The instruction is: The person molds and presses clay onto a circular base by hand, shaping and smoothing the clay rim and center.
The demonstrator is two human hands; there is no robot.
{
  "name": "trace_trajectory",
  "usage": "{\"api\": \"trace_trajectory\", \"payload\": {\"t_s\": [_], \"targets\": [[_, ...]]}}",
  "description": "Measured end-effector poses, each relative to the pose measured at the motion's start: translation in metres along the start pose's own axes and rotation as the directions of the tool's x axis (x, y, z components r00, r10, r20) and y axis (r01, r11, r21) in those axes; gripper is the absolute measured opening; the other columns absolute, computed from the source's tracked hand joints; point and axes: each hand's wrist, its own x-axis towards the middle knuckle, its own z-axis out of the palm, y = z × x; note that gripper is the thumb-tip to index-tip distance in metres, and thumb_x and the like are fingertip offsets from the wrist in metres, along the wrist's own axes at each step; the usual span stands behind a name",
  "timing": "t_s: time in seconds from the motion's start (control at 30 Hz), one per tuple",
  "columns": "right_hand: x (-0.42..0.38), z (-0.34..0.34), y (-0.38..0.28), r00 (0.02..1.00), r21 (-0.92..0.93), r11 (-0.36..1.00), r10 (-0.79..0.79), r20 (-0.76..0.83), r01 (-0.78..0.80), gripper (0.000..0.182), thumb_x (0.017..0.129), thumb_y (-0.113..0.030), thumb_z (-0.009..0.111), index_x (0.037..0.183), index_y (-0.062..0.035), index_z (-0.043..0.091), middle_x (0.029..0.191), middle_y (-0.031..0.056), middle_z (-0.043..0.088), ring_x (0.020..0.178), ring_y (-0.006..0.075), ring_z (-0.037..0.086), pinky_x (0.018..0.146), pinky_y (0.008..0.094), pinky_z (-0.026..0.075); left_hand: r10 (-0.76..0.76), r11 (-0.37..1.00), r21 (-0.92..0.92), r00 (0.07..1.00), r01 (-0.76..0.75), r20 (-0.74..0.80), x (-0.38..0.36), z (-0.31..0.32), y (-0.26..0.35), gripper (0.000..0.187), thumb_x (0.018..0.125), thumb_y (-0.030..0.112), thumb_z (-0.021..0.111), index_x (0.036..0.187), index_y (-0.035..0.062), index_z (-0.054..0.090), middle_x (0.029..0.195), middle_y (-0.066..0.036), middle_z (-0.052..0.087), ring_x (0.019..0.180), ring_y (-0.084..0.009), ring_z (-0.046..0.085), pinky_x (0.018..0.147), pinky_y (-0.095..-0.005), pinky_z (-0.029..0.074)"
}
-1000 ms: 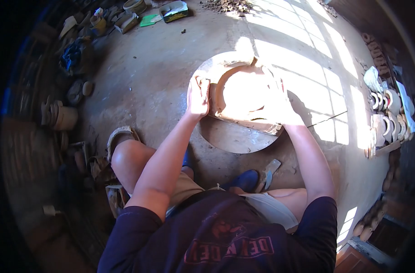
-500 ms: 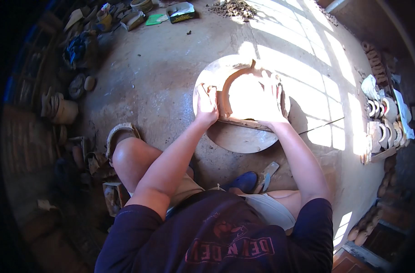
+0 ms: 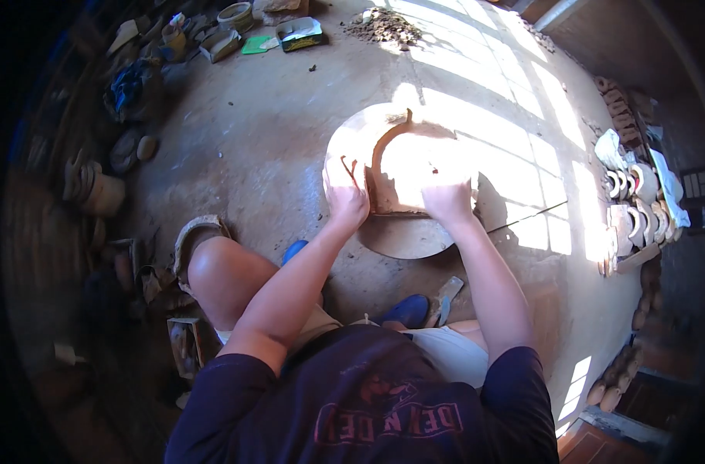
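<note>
A pale round board (image 3: 405,237) lies on the floor in front of me, partly in bright sunlight. On it stands a curved brown clay piece (image 3: 380,155), arched around a glaring pale middle with a straight near edge. My left hand (image 3: 346,189) is closed against the left side of the clay piece, its fingers partly lost in glare. My right hand (image 3: 447,195) is closed in a fist over the right part, thumb side up. A small dark tip shows above that fist; what it grips is hidden.
Beside my right leg lies a flat trowel-like tool (image 3: 449,298). A curved clay form (image 3: 190,240) stands by my left knee. Stacked curved pieces (image 3: 638,224) line the right side. A heap of clay lumps (image 3: 383,29) and an open box (image 3: 299,35) are at the back.
My right hand has left the clay piece's right edge, moved inward and closed from spread fingers into a fist. My left hand stays at the left side. The view has shifted slightly.
</note>
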Motion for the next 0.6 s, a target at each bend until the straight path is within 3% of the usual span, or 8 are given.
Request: {"api": "trace_trajectory", "payload": {"t_s": [0.07,0.1,0.13,0.2,0.23,0.37,0.47,0.6], "targets": [[-0.026,-0.026,-0.022,0.964,0.128,0.965,0.204,0.173,-0.227,0.029,0.09,-0.014,0.072,0.115,0.0006,0.069,0.111,0.0172,0.07,0.1,0.0331,0.07,0.083,0.0415,0.057,0.145,0.989,-0.039,0.984,-0.142,0.1,-0.003,-0.03,0.04,0.027,0.104,0.021,0.057,0.119,-0.0016,0.059,0.107,-0.021,0.067,0.099,-0.0339,0.066,0.089,-0.0432,0.052],[-0.04,-0.034,-0.031,0.955,0.156,0.954,0.226,0.193,-0.257,0.028,0.089,-0.013,0.073,0.113,0.0018,0.069,0.108,0.018,0.07,0.098,0.0337,0.07,0.08,0.0413,0.057,-0.029,0.975,-0.189,0.917,0.114,0.399,-0.008,-0.039,0.053,0.029,0.104,0.027,0.06,0.111,-0.0018,0.062,0.09,-0.018,0.07,0.084,-0.033,0.069,0.078,-0.0424,0.053],[-0.053,-0.034,-0.037,0.991,0.125,0.985,0.112,0.066,-0.12,0.028,0.087,-0.012,0.075,0.11,0.0031,0.069,0.101,0.0183,0.069,0.093,0.034,0.07,0.077,0.0412,0.057,0.096,0.907,-0.402,0.869,0.125,0.485,-0.018,-0.022,0.041,0.04,0.106,0.037,0.058,0.108,-0.0027,0.063,0.081,-0.015,0.069,0.074,-0.0264,0.069,0.069,-0.0383,0.053],[-0.08,-0.025,-0.032,0.998,0.132,0.991,-0.006,0.069,-0.003,0.028,0.089,-0.016,0.073,0.112,0.0016,0.068,0.103,0.0178,0.067,0.096,0.0341,0.069,0.081,0.0428,0.058,0.149,0.983,-0.18,0.65,-0.019,0.745,-0.028,-0.034,0.057,0.051,0.108,0.047,0.051,0.107,-0.0028,0.063,0.079,-0.011,0.066,0.073,-0.0183,0.065,0.068,-0.0345,0.052],[-0.096,-0.018,-0.024,0.99,0.138,0.99,-0.022,0.139,0.003,0.031,0.089,-0.014,0.073,0.116,0.0015,0.067,0.103,0.0176,0.067,0.095,0.034,0.069,0.081,0.0424,0.058,0.091,0.984,-0.162,0.593,0.068,0.8,-0.031,-0.038,0.059,0.052,0.109,0.048,0.049,0.108,-0.0026,0.063,0.079,-0.01,0.064,0.072,-0.0171,0.063,0.067,-0.0339,0.051],[-0.129,-0.016,-0.029,0.971,0.098,0.995,0.006,0.239,-0.03,0.039,0.088,-0.012,0.072,0.124,0.0026,0.066,0.103,0.0177,0.067,0.093,0.0343,0.069,0.081,0.0411,0.058,-0.012,0.939,-0.124,0.391,0.322,0.92,-0.045,-0.047,0.057,0.054,0.11,0.049,0.046,0.11,-0.0016,0.064,0.079,-0.006,0.059,0.07,-0.015,0.057,0.065,-0.033,0.049],[-0.126,-0.028,-0.052,0.928,0.451,0.812,0.307,0.211,-0.371,0.036,0.087,-0.011,0.072,0.12,0.0041,0.067,0.103,0.0183,0.067,0.093,0.0353,0.069,0.081,0.0405,0.057,0.076,0.908,-0.226,0.391,0.354,0.917,-0.055,-0.041,0.048,0.052,0.11,0.047,0.048,0.112,-0.0016,0.064,0.082,-0.005,0.057,0.073,-0.0144,0.056,0.067,-0.0312,0.048],[-0.138,-0.018,-0.041,0.951,0.391,0.879,0.186,0.247,-0.273,0.033,0.086,-0.007,0.073,0.116,0.0043,0.067,0.106,0.0207,0.067,0.093,0.038,0.069,0.081,0.0427,0.057,0.057,0.901,-0.171,0.284,0.398,0.957,-0.061,-0.036,0.044,0.049,0.109,0.045,0.05,0.115,-0.0019,0.064,0.086,-0.004,0.06,0.075,-0.0139,0.058,0.068,-0.0298,0.049]]}}
